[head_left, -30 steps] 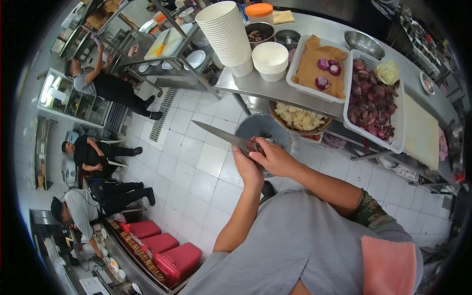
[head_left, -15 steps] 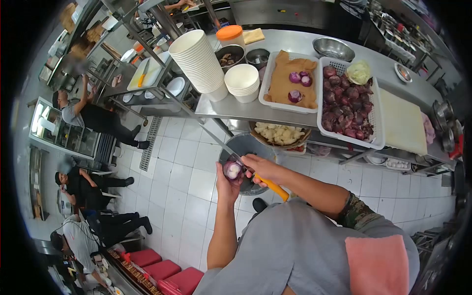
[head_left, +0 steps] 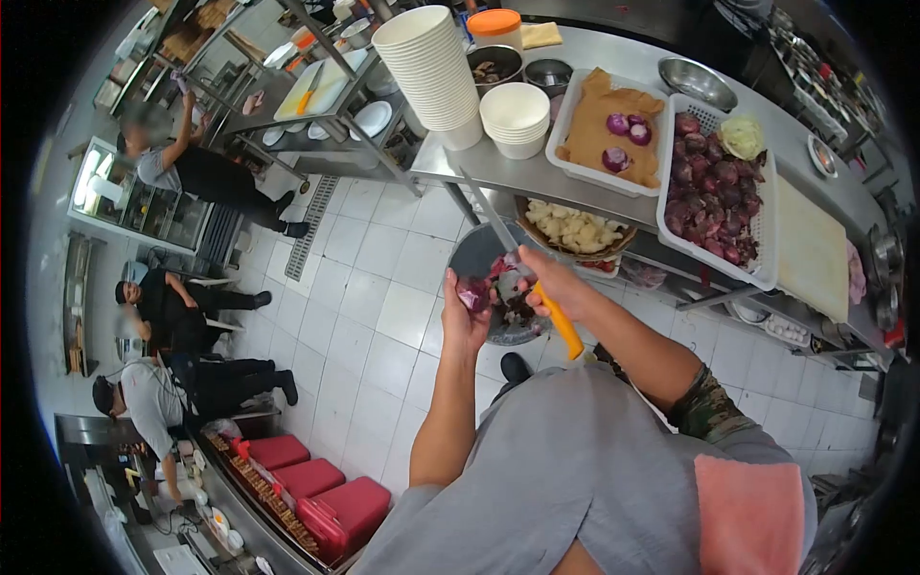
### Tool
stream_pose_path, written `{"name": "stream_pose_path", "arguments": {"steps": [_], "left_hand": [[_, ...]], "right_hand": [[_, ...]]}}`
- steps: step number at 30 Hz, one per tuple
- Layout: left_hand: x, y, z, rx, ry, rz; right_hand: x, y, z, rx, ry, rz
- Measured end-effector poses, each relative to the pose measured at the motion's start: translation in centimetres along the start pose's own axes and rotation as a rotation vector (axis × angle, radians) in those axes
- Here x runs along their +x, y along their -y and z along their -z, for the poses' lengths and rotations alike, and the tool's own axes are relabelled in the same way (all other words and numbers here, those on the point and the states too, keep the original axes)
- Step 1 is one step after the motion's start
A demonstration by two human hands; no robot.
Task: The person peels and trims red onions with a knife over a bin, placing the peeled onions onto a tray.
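My left hand point(head_left: 464, 324) is closed round a red onion point(head_left: 472, 294), its purple side facing up. My right hand point(head_left: 563, 287) grips a knife by its orange handle point(head_left: 558, 321). The long blade point(head_left: 492, 213) points up and away to the left, apart from the onion. Both hands are above a grey bin point(head_left: 470, 251) with dark scraps and onion skins point(head_left: 508, 278) in it. Past the bin, a white tray point(head_left: 558, 156) lined with brown paper holds several peeled onions point(head_left: 629, 125). Beside it, a white basket point(head_left: 764, 273) is full of unpeeled red onions point(head_left: 714, 192).
Stacked white tubs point(head_left: 426, 77) and bowls point(head_left: 516, 115) stand on the steel counter point(head_left: 613, 53). A white cutting board point(head_left: 810, 254) lies right of the basket. Cauliflower-like pieces point(head_left: 575, 225) fill a basket below. Several people and red containers point(head_left: 345, 513) are to the left.
My left hand has turned the onion, from its pale cut end showing to its purple side. The knife has drawn away from it. The view has shifted, so the counter appears further right.
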State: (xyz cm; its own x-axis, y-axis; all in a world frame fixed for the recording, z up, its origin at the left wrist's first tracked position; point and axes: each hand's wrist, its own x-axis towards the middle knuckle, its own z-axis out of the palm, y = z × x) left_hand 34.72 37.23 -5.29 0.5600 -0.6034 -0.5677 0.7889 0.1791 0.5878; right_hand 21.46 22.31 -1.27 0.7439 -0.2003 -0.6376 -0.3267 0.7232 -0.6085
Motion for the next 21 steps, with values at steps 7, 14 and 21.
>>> {"name": "stream_pose_path", "arguments": {"steps": [7,14,21], "left_hand": [[0.7,-0.1,0.4,-0.15,0.049,0.092],[1.4,-0.2,-0.2,-0.293,-0.016,-0.05],[0.2,-1.1,-1.0,-0.302,0.101,-0.04]], "right_hand": [[1.6,0.3,0.9,-0.418,0.02,0.002],[-1.0,-3.2,0.3,-0.888,-0.03,0.444],[-4.7,-4.1,0.1,-1.206,-0.113,0.582]]}}
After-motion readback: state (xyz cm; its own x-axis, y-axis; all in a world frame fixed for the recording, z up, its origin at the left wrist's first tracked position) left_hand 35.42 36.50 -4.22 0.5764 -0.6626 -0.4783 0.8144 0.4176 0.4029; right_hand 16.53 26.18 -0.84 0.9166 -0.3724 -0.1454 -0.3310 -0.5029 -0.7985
